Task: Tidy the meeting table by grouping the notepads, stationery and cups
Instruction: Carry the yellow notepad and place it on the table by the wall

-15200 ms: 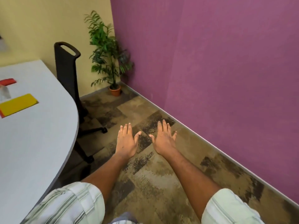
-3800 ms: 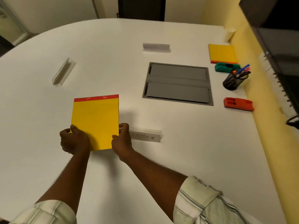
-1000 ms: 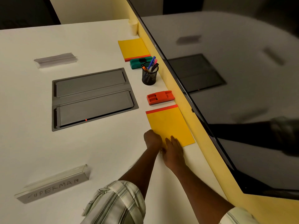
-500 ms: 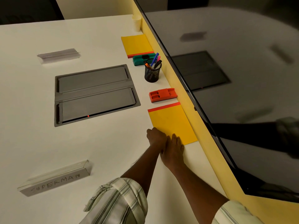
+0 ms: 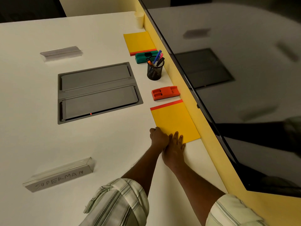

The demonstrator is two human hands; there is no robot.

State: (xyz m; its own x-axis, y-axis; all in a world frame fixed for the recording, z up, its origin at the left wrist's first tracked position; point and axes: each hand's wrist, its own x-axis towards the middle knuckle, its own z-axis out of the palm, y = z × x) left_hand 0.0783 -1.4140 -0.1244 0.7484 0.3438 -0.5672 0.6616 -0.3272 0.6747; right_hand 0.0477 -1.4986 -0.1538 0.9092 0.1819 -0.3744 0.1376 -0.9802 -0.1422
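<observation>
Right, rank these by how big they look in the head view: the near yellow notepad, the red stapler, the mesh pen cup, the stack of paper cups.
1. Near yellow notepad
2. Red stapler and mesh pen cup: too alike to rank.
3. Stack of paper cups, though it stands farthest away, so it may only look smallest.

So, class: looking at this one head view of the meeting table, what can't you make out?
- Near edge of the nearer yellow notepad: covered by both hands.
- Left hand: fingers curled under, grip unclear.
- Far name holder: any lettering unreadable.
- Paper cups: count unclear, too small.
</observation>
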